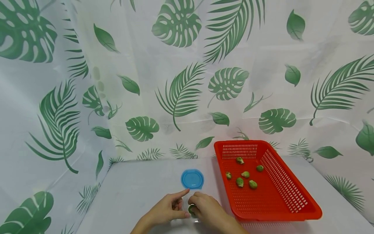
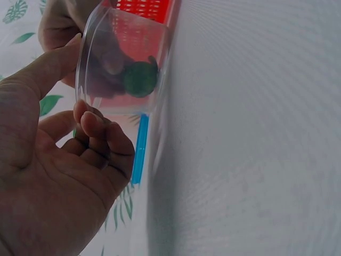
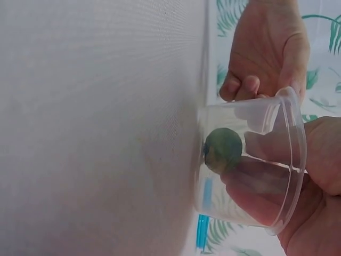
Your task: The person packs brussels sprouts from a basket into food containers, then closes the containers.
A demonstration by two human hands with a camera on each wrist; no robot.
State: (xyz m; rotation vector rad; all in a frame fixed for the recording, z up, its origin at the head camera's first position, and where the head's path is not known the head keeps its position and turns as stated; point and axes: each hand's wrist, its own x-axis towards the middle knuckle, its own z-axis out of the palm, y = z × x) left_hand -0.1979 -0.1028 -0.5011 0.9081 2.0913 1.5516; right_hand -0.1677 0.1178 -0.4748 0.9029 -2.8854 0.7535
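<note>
A clear plastic container [image 3: 256, 213] stands on the table in front of me. My left hand [image 1: 166, 209] holds it from the left, thumb and fingers at its rim. From the right, my right hand [image 1: 211, 209] reaches inside, its fingertips pinching a Brussels sprout [image 3: 224, 150]. That sprout sits low in the container, seen through the wall in the left wrist view and partly hidden by fingers in the head view. Just beyond the container lies a blue lid [image 1: 192, 179].
A red plastic basket [image 1: 280, 208] with perforated sides stands on the right of the white table [image 1: 140, 182]. Several Brussels sprouts [image 1: 253, 184] lie in its left part. A leaf-patterned sheet [image 1: 187, 136] hangs behind and at the sides.
</note>
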